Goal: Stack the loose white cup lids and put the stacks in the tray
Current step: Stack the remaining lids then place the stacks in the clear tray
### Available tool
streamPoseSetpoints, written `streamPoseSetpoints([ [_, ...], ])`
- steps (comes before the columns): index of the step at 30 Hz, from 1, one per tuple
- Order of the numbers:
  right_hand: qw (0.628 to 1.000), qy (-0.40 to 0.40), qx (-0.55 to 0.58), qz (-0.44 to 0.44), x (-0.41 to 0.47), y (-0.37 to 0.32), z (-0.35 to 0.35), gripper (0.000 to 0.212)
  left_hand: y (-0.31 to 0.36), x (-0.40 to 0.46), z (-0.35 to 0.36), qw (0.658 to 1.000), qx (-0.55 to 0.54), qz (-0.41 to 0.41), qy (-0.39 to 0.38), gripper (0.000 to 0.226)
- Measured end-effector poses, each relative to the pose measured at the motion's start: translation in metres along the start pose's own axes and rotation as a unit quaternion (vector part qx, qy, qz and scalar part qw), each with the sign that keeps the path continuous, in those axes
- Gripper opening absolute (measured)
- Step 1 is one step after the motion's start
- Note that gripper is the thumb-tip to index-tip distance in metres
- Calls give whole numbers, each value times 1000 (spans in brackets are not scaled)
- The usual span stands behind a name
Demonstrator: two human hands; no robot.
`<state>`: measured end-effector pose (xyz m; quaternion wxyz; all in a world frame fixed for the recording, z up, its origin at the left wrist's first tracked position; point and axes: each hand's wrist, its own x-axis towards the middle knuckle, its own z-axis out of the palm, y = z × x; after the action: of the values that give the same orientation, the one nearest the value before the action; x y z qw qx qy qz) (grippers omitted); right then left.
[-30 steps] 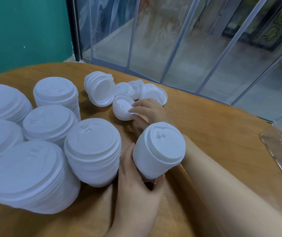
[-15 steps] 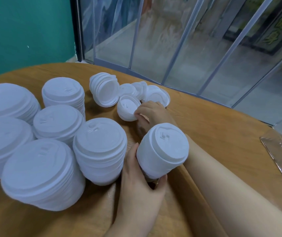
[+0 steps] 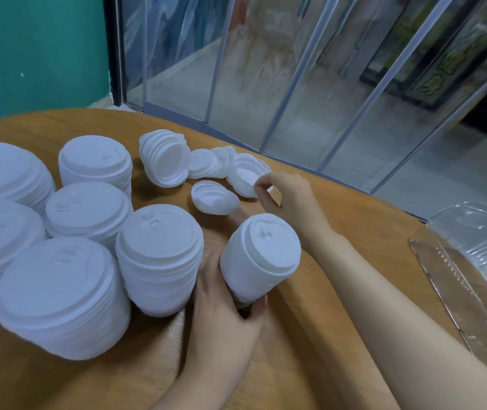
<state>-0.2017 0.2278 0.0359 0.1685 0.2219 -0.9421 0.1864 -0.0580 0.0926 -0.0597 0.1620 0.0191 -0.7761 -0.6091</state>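
My left hand (image 3: 221,318) grips a tilted stack of white lids (image 3: 261,257) near the table's middle, fingers wrapped round its lower part. My right hand (image 3: 288,193) reaches farther back and pinches the rim of an upturned loose lid (image 3: 245,177). Another upturned lid (image 3: 214,198) lies just left of it on the wood. More loose lids (image 3: 207,165) lie behind, next to a short stack lying on its side (image 3: 165,158). The clear plastic tray (image 3: 478,261) sits at the right edge.
Several upright stacks of white lids (image 3: 159,255) crowd the left half of the round wooden table (image 3: 339,226). Behind the table stand a glass partition with metal frames (image 3: 295,84) and a green wall (image 3: 35,48).
My right hand has moved right, off the nearer upturned lid, and now pinches the lid behind it. The left hand keeps its hold on the tilted stack.
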Motion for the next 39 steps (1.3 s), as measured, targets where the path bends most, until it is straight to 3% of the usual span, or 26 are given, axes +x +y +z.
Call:
streamPoseSetpoints([
  [4, 996, -56, -61, 25, -33, 12, 3, 11, -1, 0, 0, 1000, 5, 11, 3, 85],
  [12, 998, -45, -43, 15, -65, 13, 16, 15, -1, 0, 1, 1000, 11, 14, 6, 87],
  [16, 998, -45, 38, 36, -62, 6, 13, 57, -1, 0, 0, 1000, 15, 11, 2, 89],
  [18, 994, -47, 81, 53, -60, 2, 8, 67, -1, 0, 1, 1000, 18, 14, 3, 89],
  [25, 992, -102, 31, 62, -66, 1, 2, 54, 0, -1, 3, 1000, 23, 18, 5, 87],
  [29, 984, -137, -93, 63, -70, 9, -1, 7, 1, -1, 3, 999, 21, 25, 7, 85],
  [32, 988, -101, -81, 86, -73, 3, -8, 27, 1, 0, 2, 999, 17, 29, 4, 83],
  [35, 984, -99, -103, 110, -80, -6, -10, 25, 0, 0, 2, 999, 17, 30, 3, 83],
  [39, 984, -33, -37, 171, -92, -11, -9, 43, 1, 0, 1, 1000, 11, 26, -10, 83],
])
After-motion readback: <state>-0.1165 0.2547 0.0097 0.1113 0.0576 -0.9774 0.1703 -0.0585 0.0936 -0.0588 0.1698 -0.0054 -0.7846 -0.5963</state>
